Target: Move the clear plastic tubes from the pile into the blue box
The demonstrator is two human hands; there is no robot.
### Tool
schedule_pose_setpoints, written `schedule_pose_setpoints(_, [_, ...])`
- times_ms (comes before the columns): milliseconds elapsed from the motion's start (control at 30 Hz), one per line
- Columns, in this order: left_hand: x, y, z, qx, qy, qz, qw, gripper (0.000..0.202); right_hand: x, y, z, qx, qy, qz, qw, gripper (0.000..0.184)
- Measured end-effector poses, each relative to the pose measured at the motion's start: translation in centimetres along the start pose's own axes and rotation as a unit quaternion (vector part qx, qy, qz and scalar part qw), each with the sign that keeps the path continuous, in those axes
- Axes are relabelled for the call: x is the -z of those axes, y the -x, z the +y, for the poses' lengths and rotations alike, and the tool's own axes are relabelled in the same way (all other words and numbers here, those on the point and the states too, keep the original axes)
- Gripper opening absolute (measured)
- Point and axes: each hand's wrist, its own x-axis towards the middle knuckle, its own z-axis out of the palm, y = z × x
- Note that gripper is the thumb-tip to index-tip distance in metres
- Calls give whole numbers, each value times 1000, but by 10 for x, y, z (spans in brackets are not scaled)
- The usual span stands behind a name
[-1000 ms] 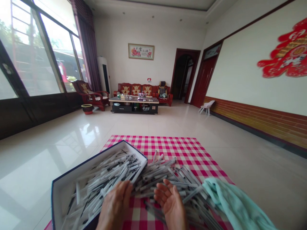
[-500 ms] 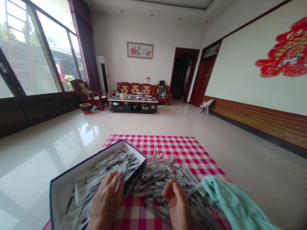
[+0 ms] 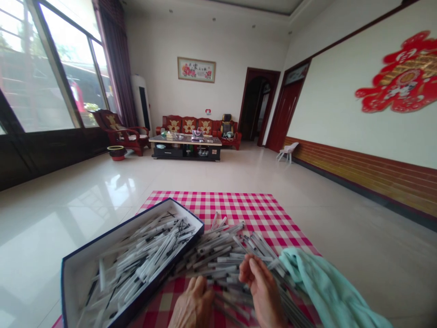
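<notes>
My left hand (image 3: 193, 303) is over the checked cloth at the near edge of a loose heap of pens (image 3: 218, 250). Its fingers bend down and press together; whatever is in them is hidden. To its right, my right hand (image 3: 261, 289) hovers above the heap, fingers curled in and thumb against them. I cannot make out anything in that grip. The pens are slim, whitish, and many have dark ends. On the left, a white-lined box with dark blue edges (image 3: 80, 248) holds more pale pens and thin black pieces (image 3: 153, 255), lying in a jumble.
A pink-and-white checked cloth (image 3: 246, 205) lies under the box and heap. A mint-green cloth (image 3: 327, 284) is bunched at the right, touching some pens. Farther off on the tiled floor stand a low table (image 3: 186, 142), a red wooden sofa (image 3: 167, 123) and a small chair (image 3: 289, 149).
My left hand has moved right and down, from over the box to the heap's near edge. The right hand stays over the heap, still curled. The view has shifted slightly.
</notes>
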Motion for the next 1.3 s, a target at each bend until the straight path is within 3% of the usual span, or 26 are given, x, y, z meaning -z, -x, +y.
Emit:
schedule_pose_setpoints(133, [0, -2, -3, -5, -24, -20, 999, 20, 13, 6, 0, 1, 103, -50, 993, 26])
schedule_pose_setpoints(200, [-5, -3, -7, -24, -31, 2, 999, 21, 13, 9, -2, -3, 172, -93, 981, 26])
schedule_pose_setpoints(300, [-7, 0, -13, -67, -16, 59, 996, 23, 3, 16, -8, 56, 289, -192, 936, 22])
schedule_pose_setpoints(400, [2, 3, -17, -90, 41, 117, 988, 21, -11, 23, -18, 122, 371, -264, 882, 19])
schedule_pose_setpoints(533, [21, 2, -18, -62, 184, 138, 971, 12, -24, 27, -30, 110, 433, -299, 843, 18])
schedule_pose_setpoints(600, [27, -1, -17, -13, 313, 111, 943, 8, -29, 27, -33, 98, 426, -308, 845, 18])
schedule_pose_setpoints(733, [31, -9, -10, 52, 577, 79, 811, 25, -39, 29, -25, 82, 350, -281, 890, 17])
schedule_pose_setpoints(800, [30, -11, -6, 47, 629, 82, 772, 31, -44, 32, -15, 65, 304, -241, 920, 22])
schedule_pose_setpoints(900, [27, -13, -3, 38, 640, 91, 762, 33, -48, 35, 2, 5, 249, -217, 944, 33])
schedule_pose_setpoints(1033, [21, -11, -6, 72, 624, 130, 767, 35, -45, 33, 16, 3, 202, -209, 957, 35])
schedule_pose_setpoints(1167, [15, -8, -12, 109, 616, 151, 765, 41, -33, 27, 19, -30, 183, -240, 953, 30])
schedule_pose_setpoints(1300, [12, -6, -18, 95, 591, 141, 789, 39, -23, 25, 23, -108, 163, -259, 946, 30])
